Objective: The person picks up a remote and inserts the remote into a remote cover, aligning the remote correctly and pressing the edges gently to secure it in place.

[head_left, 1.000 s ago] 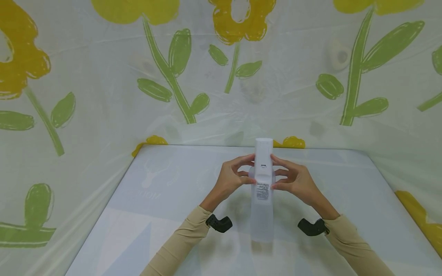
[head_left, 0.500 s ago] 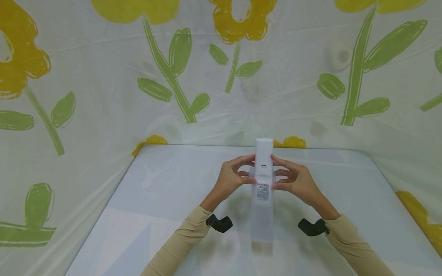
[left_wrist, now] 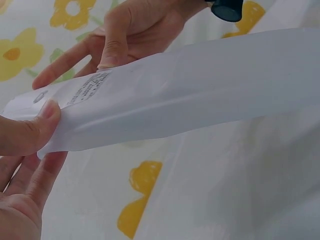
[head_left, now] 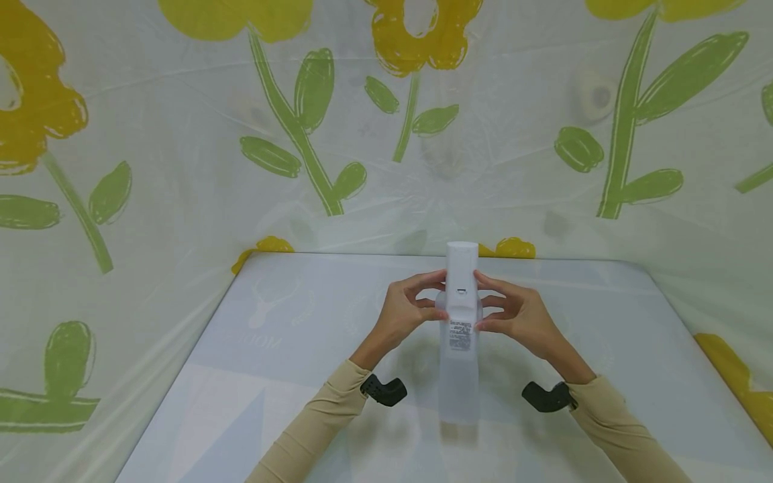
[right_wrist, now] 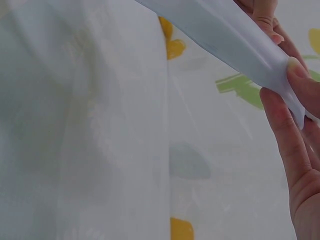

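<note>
A long white device (head_left: 461, 268) with a small port and a printed label stands upright, its lower end above the tabletop. What kind of device it is I cannot tell. My left hand (head_left: 400, 310) grips its left side with thumb and fingertips. On the opposite side, my right hand (head_left: 524, 315) grips it in the same manner at about the same height. The left wrist view shows the left thumb pressed on the face of the device (left_wrist: 165, 100), near the label. In the right wrist view, the right hand (right_wrist: 300, 145) pinches a narrow edge of the device.
Both hands are over a pale table (head_left: 253, 376) with faint printed patterns. A hanging sheet (head_left: 193, 134) with yellow flowers and green leaves closes off the back and sides. Black cameras (head_left: 384, 391) sit on both wrists.
</note>
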Available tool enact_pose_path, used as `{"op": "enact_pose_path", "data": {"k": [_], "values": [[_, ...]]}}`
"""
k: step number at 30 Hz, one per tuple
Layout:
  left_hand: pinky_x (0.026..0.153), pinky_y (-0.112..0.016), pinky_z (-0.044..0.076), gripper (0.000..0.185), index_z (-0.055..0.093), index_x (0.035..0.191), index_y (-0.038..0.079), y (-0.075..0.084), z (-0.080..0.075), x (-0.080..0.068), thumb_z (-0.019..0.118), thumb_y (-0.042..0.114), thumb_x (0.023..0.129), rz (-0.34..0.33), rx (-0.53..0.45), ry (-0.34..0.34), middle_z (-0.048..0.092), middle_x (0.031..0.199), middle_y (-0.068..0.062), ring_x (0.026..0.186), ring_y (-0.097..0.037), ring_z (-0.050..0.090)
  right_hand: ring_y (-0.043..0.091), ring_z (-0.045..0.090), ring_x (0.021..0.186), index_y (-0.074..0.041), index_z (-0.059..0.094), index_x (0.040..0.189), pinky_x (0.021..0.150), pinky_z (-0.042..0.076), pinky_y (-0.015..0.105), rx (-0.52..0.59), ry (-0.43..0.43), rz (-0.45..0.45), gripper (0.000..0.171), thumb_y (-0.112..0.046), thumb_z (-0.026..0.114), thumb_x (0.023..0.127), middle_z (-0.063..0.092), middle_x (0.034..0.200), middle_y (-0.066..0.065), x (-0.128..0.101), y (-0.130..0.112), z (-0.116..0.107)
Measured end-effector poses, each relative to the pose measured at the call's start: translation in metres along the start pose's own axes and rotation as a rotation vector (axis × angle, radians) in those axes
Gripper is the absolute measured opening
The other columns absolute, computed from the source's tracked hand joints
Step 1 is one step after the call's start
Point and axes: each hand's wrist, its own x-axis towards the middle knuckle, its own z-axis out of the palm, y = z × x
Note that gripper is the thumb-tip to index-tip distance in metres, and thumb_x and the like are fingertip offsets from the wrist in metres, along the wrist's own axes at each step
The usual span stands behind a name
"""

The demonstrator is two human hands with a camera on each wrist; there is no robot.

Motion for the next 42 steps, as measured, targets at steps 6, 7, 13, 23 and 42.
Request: {"op": "enact_pose_path", "data": {"k": [6, 7, 13, 23, 42], "values": [[0.082, -0.039, 0.055, 0.058, 0.055, 0.126, -0.008, 0.000, 0.000, 0.000, 0.071, -0.019, 0.071, 0.012, -0.015, 0.004, 0.061, 0.119, -0.017, 0.107, -0.029, 0.057, 0.021, 0.065, 0.095, -0.008, 0.044, 0.141, 0.075, 0.056, 0.036, -0.007, 0.006, 0.007, 0.075, 0.004, 0.076, 0.074, 0.054, 0.132, 0.007, -0.001, -0.003, 0.000], [0.082, -0.039, 0.055, 0.058, 0.055, 0.126, -0.008, -0.001, 0.000, 0.000, 0.071, -0.019, 0.071, 0.017, -0.019, 0.003, 0.061, 0.118, -0.017, 0.107, -0.029, 0.058, 0.021, 0.065, 0.095, -0.008, 0.044, 0.141, 0.075, 0.056, 0.036, -0.005, 0.005, 0.007, 0.075, 0.004, 0.076, 0.074, 0.054, 0.132, 0.007, -0.002, -0.003, 0.000], [0.081, -0.039, 0.055, 0.060, 0.057, 0.126, -0.004, -0.017, -0.002, 0.004, 0.072, -0.018, 0.070, 0.029, -0.033, 0.006, 0.061, 0.118, -0.017, 0.107, -0.027, 0.058, 0.022, 0.065, 0.096, -0.006, 0.044, 0.141, 0.075, 0.056, 0.037, 0.009, -0.007, -0.008, 0.073, 0.006, 0.075, 0.075, 0.055, 0.131, 0.007, -0.003, -0.005, -0.001], [0.085, -0.039, 0.053, 0.059, 0.057, 0.129, 0.002, -0.019, -0.004, 0.001, 0.074, -0.010, 0.074, 0.052, -0.008, -0.008, 0.059, 0.124, -0.011, 0.110, -0.025, 0.056, 0.022, 0.063, 0.097, -0.009, 0.041, 0.143, 0.077, 0.056, 0.035, -0.017, -0.020, -0.021, 0.074, 0.003, 0.074, 0.078, 0.049, 0.136, 0.013, -0.002, -0.006, 0.000], [0.090, -0.039, 0.051, 0.067, 0.041, 0.138, -0.002, 0.012, -0.005, -0.009, 0.068, -0.014, 0.078, 0.045, 0.083, -0.119, 0.042, 0.142, -0.014, 0.122, -0.034, 0.045, 0.025, 0.059, 0.104, -0.018, 0.018, 0.152, 0.081, 0.055, 0.036, 0.036, -0.121, -0.061, 0.090, 0.009, 0.067, 0.081, 0.020, 0.152, 0.017, 0.000, -0.014, 0.008]]}}
